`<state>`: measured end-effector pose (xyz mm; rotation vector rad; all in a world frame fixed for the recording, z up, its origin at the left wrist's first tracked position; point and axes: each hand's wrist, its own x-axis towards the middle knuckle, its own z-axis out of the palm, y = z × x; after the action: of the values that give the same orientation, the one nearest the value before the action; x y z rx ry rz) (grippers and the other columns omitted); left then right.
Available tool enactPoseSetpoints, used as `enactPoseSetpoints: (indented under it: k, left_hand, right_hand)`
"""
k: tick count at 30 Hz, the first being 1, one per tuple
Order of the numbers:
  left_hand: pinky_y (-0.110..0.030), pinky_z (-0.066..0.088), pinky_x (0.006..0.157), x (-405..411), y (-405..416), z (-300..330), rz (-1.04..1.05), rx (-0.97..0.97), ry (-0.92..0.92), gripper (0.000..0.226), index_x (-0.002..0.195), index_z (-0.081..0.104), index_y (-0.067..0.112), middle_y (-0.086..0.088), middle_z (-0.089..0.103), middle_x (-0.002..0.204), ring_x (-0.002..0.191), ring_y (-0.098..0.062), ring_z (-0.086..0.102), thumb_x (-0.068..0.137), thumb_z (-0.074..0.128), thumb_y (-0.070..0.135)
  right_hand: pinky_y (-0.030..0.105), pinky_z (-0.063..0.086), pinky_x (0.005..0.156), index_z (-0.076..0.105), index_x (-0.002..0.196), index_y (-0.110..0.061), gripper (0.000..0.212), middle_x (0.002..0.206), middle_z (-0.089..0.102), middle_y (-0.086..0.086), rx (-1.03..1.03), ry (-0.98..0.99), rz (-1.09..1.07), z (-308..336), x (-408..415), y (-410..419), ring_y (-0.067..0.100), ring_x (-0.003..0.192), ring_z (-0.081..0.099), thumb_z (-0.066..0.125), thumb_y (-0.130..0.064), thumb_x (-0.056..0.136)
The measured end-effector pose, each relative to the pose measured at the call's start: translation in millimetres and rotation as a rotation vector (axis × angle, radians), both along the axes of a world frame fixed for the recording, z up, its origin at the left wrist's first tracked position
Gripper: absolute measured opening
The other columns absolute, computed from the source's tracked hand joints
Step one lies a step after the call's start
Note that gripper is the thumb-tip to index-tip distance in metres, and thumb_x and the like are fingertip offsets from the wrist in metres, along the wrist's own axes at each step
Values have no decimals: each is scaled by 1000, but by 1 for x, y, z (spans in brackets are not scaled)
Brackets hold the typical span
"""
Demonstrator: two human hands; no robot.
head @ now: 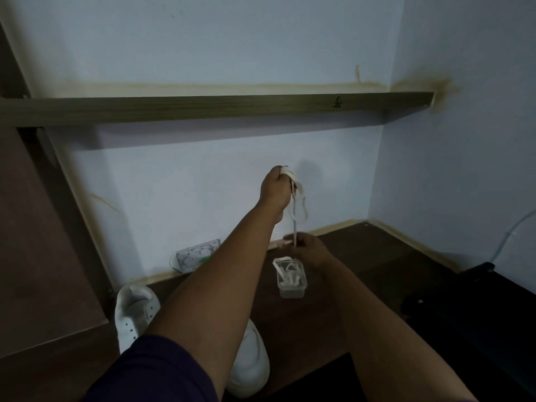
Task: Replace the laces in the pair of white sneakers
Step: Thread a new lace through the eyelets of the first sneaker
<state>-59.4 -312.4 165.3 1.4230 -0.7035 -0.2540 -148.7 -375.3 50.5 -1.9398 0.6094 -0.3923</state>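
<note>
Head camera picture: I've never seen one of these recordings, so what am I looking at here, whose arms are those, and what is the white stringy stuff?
There is no machine here. A person wears one camera on the head, looking forward and down, so the two bare arms are the wearer's own. The left hand is raised, its fingers curled round a bunch of white shoelace that hangs down. The right hand sits lower and seems to pinch the same lace just above a small clear plastic container, which holds more white laces. The container stands on a dark wooden surface. Two white sneakers lie near the left arm, partly hidden by it. A wooden shelf runs along the wall above.
</note>
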Motion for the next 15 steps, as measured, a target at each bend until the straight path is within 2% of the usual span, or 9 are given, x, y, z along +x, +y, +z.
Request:
enactPoseSetpoints:
  k: [1, 3, 5, 7, 9, 11, 12, 13, 15]
  left_hand:
    - [-32, 45, 72, 1, 2, 1, -4, -35, 6, 27, 88, 58, 11, -7, 59, 85, 76, -20, 54, 96, 34, 4]
    - [-28, 45, 65, 1, 11, 7, -12, -96, 23, 28, 82, 57, 10, -6, 58, 78, 69, -18, 54, 94, 34, 1]
    - [-23, 44, 59, 3, 23, 14, -3, -142, 73, 26, 83, 57, 9, -6, 57, 75, 65, -16, 53, 94, 34, 0]
    - [-23, 44, 63, 8, 35, 17, 24, -119, 91, 24, 85, 56, 11, -6, 58, 80, 69, -16, 55, 95, 35, 4]
    - [-29, 47, 72, 15, 44, 9, 71, 72, 15, 23, 84, 54, 14, -9, 61, 91, 79, -21, 57, 95, 35, 8]
    - [-37, 49, 88, 16, 50, -9, 86, 358, -97, 22, 97, 57, 9, -16, 63, 110, 100, -31, 60, 95, 36, 13]
    - [-41, 49, 95, 13, 55, -17, 68, 478, -122, 27, 109, 57, 6, -19, 61, 119, 110, -35, 59, 96, 36, 16]
    - [-44, 48, 98, 9, 60, -25, 44, 559, -130, 31, 118, 55, 5, -20, 59, 124, 114, -36, 57, 97, 37, 18]
    - [-41, 49, 91, -3, 76, -32, -1, 605, -108, 36, 124, 52, 8, -17, 58, 125, 109, -34, 58, 98, 37, 27]
  right_hand:
    - [35, 52, 91, 68, 105, -17, 33, 104, 69, 2, -84, 90, -2, -10, -1, -3, 13, 96, 64, 73, -37, 80]
    - [30, 49, 93, 69, 105, -12, 20, 108, 68, 6, -203, 192, -103, -22, -3, -9, 18, 102, 63, 66, -19, 86]
    - [26, 44, 87, 68, 108, -8, 21, 111, 67, 10, -235, 190, -259, -19, -6, -13, 23, 105, 62, 57, -15, 92]
    - [23, 42, 79, 67, 105, -3, 21, 106, 68, 14, -235, 116, -371, -7, -7, -13, 26, 100, 63, 53, -11, 92]
    - [24, 45, 75, 67, 102, 0, 22, 100, 69, 16, -178, -27, -430, 12, -3, -9, 25, 87, 63, 50, 0, 88]
    - [28, 50, 76, 66, 102, -1, 24, 102, 68, 17, -27, -136, -379, 37, 4, 2, 21, 81, 61, 49, 5, 86]
    - [31, 50, 80, 65, 104, -1, 23, 109, 67, 18, 46, -170, -325, 47, 7, 8, 22, 87, 62, 51, 2, 87]
    - [31, 47, 88, 65, 108, -1, 22, 119, 64, 18, 45, -121, -254, 58, 10, 17, 25, 99, 61, 55, -4, 88]
    - [30, 39, 99, 58, 121, 0, 40, 128, 58, 15, 15, -98, -170, 72, 10, 41, 26, 119, 54, 62, -22, 88]
